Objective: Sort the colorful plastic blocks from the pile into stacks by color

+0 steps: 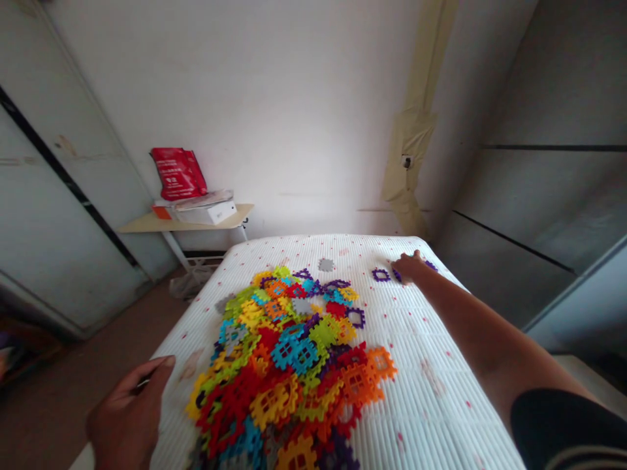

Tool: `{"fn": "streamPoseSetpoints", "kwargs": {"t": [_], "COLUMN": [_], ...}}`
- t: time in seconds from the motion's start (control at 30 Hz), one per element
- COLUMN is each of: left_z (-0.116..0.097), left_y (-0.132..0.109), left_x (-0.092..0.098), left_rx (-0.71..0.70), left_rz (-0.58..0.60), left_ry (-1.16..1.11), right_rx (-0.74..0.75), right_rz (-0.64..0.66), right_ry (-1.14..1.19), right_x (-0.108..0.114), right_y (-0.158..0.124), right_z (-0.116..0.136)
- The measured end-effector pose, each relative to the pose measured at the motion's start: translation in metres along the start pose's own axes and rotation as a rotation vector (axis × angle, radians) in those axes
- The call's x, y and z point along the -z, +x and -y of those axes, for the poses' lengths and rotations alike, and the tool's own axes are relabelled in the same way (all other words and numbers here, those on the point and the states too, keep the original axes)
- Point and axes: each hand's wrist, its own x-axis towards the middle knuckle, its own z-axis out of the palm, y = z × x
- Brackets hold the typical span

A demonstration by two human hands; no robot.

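Observation:
My right hand (410, 267) reaches to the far right of a cloth-covered bed or table, palm down with fingers apart. It partly covers a purple square frame piece (396, 275); whether it touches it I cannot tell. Another purple frame piece (381, 275) lies to its left, and a purple piece (431, 266) to its right. My left hand (130, 414) hovers at the near left edge, thumb and forefinger pressed together, with no piece visible in it. Between the hands spreads a big heap of notched plastic building pieces (294, 346) in red, orange, yellow, green, blue, purple and grey.
The white quilted cover (416, 365) has small red dots. A grey piece (326, 264) lies alone beyond the heap. At back left, a small table (147, 224) bears a red bag (177, 173) and a white box (210, 210). A wall stands behind, cabinets on the right.

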Motion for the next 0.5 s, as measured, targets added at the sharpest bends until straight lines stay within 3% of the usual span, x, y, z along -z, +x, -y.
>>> {"fn": "streamPoseSetpoints", "kwargs": {"t": [0.07, 0.13, 0.27, 0.4, 0.5], "left_z": [-0.003, -0.003, 0.004, 0.007, 0.007], "left_y": [-0.002, -0.002, 0.003, 0.005, 0.004], "left_x": [-0.001, -0.002, 0.002, 0.006, 0.008], "left_rx": [0.052, 0.018, -0.015, 0.048, 0.051], "left_rz": [-0.014, -0.008, 0.005, 0.015, 0.02], "left_ry": [0.033, 0.038, 0.049, 0.021, -0.003], "right_rx": [-0.01, -0.016, 0.007, 0.158, 0.29], "right_rz": [0.004, -0.011, -0.166, -0.411, -0.535], "right_ry": [0.002, 0.006, -0.002, 0.084, 0.245], "right_x": [0.001, 0.003, 0.015, 0.021, 0.008], "right_y": [-0.001, -0.004, -0.02, -0.06, -0.1], "right_z": [0.001, 0.003, 0.015, 0.041, 0.066]}}
